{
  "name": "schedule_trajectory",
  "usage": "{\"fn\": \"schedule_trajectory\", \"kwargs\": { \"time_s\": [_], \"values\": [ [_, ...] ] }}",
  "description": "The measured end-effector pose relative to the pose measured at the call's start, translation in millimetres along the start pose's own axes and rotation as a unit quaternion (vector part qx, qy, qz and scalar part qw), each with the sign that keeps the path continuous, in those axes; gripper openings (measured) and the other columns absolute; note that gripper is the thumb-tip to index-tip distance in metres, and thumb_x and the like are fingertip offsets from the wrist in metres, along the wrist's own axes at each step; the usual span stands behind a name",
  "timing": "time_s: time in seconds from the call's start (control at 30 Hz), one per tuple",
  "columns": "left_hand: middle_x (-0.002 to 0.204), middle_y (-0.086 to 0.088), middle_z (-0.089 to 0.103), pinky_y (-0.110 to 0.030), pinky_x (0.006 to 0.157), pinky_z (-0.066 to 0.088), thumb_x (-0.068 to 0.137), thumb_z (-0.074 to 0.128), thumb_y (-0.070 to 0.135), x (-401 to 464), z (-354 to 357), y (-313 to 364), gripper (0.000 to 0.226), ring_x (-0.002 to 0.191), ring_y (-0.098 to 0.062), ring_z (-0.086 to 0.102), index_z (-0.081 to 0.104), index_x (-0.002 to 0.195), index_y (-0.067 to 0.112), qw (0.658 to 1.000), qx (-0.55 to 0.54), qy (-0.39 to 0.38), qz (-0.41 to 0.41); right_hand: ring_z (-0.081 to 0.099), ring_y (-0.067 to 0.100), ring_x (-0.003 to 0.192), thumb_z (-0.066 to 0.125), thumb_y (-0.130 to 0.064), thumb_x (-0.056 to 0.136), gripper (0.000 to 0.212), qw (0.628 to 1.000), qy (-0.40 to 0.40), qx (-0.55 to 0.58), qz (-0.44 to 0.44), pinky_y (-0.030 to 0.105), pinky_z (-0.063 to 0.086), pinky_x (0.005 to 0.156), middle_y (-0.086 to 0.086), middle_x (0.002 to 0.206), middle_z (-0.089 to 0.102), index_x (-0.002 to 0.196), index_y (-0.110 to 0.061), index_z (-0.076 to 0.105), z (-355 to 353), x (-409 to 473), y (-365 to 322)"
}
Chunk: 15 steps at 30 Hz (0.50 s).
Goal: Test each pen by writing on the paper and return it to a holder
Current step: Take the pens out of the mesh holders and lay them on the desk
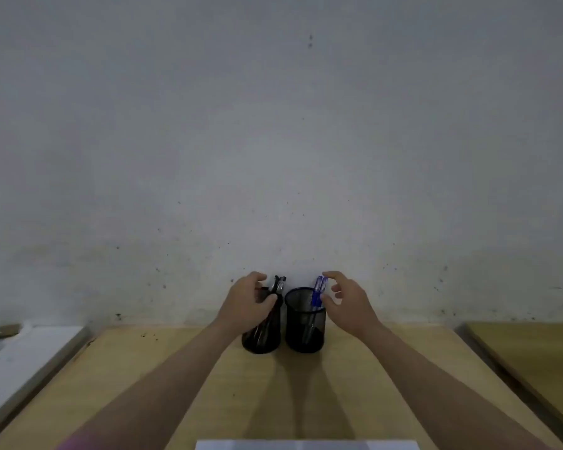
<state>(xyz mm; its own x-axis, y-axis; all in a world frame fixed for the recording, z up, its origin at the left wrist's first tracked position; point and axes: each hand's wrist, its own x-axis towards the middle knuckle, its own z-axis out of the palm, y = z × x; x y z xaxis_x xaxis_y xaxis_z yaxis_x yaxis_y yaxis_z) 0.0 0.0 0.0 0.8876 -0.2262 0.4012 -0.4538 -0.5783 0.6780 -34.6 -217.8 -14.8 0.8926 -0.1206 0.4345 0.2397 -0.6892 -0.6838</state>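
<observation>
Black wire mesh made up both pen holders, which stood side by side on the pale wooden table (208, 384), close to the grey wall (273, 125). The right holder (304, 323) served as the landmark. Just to its left stood the left holder (264, 339), the two nearly touching.

The left hand (246, 302) was wrapped over the left holder's upper part, fingers curled round the rim and thumb pressed against the side facing the right holder. Dark pens with black caps (278, 284) rose out of that holder beside the fingertips; whether the fingers touched them could not be told.

The right hand (345, 302) hovered just right of the right holder, moderately spread, forefinger arched above and thumb lower, bracketing the blue-capped pens (319, 289) that leaned out of the right holder's rim. The thumb tip lay close against the pens, but actual contact was hard to make out, and nothing was clearly gripped.

Much of the left holder was hidden behind the left hand and wrist. The pens' barrels inside both holders showed only dimly through the mesh. Nearer the camera than the right holder, a white sheet of paper (306, 445) was cut off by the bottom edge. Far left of the holders lay a white surface (23, 358), partly out of frame; far right, another wooden board (533, 349).
</observation>
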Motion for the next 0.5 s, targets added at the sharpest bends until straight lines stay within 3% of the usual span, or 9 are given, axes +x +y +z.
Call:
{"fn": "schedule_trajectory", "kwargs": {
  "time_s": [0.2, 0.33, 0.5],
  "values": [
    [0.098, -0.004, 0.059, -0.021, 0.070, 0.048, 0.075, 0.073, 0.022, 33, 16, -10, 0.033, 0.080, -0.014, 0.059, 0.056, 0.103, 0.023, 0.999, -0.024, -0.023, 0.002, 0.061, 0.012, 0.067, 0.072, -0.012, 0.081, 0.021, 0.998, 0.027, 0.061, 0.005, 0.010, 0.049, 0.062, -0.011, 0.079, 0.061, 0.101, -0.019, 0.070, 14, 32, 14],
    [0.090, -0.002, 0.060, -0.027, 0.069, 0.051, 0.070, 0.076, 0.022, 41, 24, -12, 0.033, 0.072, -0.013, 0.057, 0.058, 0.098, 0.023, 0.999, -0.011, -0.029, 0.022, 0.060, 0.011, 0.067, 0.076, -0.010, 0.076, 0.019, 0.996, 0.056, 0.073, 0.014, 0.016, 0.050, 0.062, -0.004, 0.079, 0.065, 0.093, -0.018, 0.074, 20, 43, 24],
    [0.088, -0.001, 0.059, -0.032, 0.068, 0.051, 0.071, 0.075, 0.024, 44, 33, -11, 0.033, 0.075, -0.016, 0.057, 0.058, 0.099, 0.023, 0.999, 0.006, -0.021, 0.039, 0.057, 0.007, 0.060, 0.076, -0.004, 0.074, 0.023, 0.992, 0.072, 0.105, 0.018, 0.020, 0.054, 0.061, -0.009, 0.072, 0.063, 0.093, -0.017, 0.074, 22, 41, 22]
  ]
}}
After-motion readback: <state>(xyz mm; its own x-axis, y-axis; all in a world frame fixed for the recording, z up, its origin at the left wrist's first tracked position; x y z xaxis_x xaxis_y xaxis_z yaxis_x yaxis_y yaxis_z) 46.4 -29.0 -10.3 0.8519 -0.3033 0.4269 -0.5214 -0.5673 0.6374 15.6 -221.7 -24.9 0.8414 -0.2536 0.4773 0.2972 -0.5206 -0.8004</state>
